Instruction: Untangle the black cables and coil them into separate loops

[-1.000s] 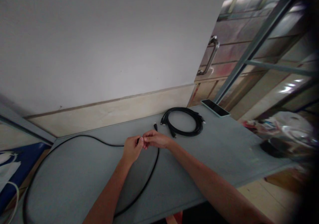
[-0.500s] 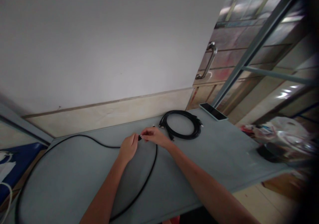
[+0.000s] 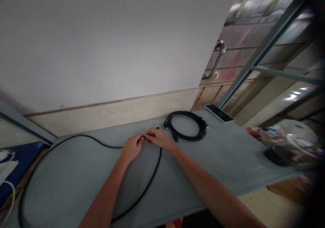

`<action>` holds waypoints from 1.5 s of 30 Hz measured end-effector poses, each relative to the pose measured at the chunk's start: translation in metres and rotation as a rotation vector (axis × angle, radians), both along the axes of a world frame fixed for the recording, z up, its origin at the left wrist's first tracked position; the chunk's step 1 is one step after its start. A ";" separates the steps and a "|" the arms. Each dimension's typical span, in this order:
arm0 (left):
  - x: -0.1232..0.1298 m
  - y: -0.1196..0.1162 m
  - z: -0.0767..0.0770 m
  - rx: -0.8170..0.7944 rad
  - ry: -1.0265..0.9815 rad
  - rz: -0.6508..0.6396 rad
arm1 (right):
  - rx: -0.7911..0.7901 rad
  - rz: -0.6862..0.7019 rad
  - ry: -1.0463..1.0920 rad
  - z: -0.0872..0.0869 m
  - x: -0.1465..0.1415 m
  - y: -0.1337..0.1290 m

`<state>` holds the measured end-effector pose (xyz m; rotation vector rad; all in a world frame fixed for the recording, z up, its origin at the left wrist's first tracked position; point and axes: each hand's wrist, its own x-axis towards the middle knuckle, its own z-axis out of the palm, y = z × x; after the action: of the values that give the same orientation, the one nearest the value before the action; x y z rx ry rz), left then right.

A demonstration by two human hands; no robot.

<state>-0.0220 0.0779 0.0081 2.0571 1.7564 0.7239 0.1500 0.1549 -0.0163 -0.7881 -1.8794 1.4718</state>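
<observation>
A long black cable [image 3: 152, 178] loops over the grey table, and one of its ends lies between my two hands. My left hand [image 3: 132, 147] is closed around that end, with a short black piece showing above the thumb. At its tip the fingertips of my right hand [image 3: 157, 138] are pinched together, touching it. Fingers hide most of the plug, so its shape cannot be made out. Just behind my right hand lies another cable end, a black plug [image 3: 157, 128] with a light tip. To the right rests a coiled black cable [image 3: 189, 138] with several plugs.
A phone-like flat device [image 3: 219, 113] lies at the back right of the grey table [image 3: 203, 167]. Behind stands a white wall [image 3: 114, 52]. Blurred clutter with plastic bags [image 3: 294, 133] sits on the right, and a blue surface [image 3: 27, 163] at the left.
The cable end has tilted in my left hand, and more of the black piece shows above the thumb. My right fingertips remain at its tip. The view has shifted slightly.
</observation>
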 end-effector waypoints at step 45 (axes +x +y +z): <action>-0.007 -0.003 0.007 0.013 0.039 -0.004 | -0.017 -0.029 -0.026 0.008 0.002 -0.002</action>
<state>-0.0288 0.0749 0.0152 2.0961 1.7718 0.7003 0.1521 0.1529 -0.0079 -0.8424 -1.8696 1.4679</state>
